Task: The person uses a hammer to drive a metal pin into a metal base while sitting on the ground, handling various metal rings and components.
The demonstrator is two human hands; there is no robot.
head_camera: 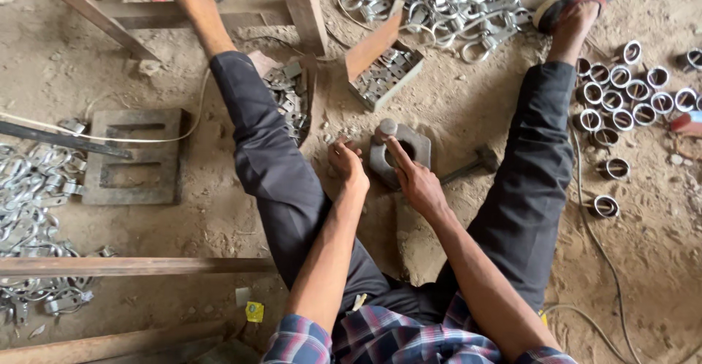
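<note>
Steel and sand fill the view as a person sits on a dusty floor with legs spread, both hands working between the knees. The right hand (pixel 415 181) rests on a grey metal block (pixel 401 153) that sits on the ground at the centre, its forefinger stretched out across the block's top and the other fingers loosely curled, gripping nothing. The left hand (pixel 346 163) is just left of the block, fingertips pressed down toward the sand; whether it pinches a small part cannot be told. A hammer (pixel 474 164) lies on the ground just right of the block. Farther off, an open box of small metal pieces (pixel 386 76) stands beyond the block, with a heap of bright shackles (pixel 439 2) at the far edge. Short metal rings (pixel 621 97) are scattered at the right, and a flat slotted plate (pixel 134 156) lies at the left beside more shackles (pixel 29 188).
</note>
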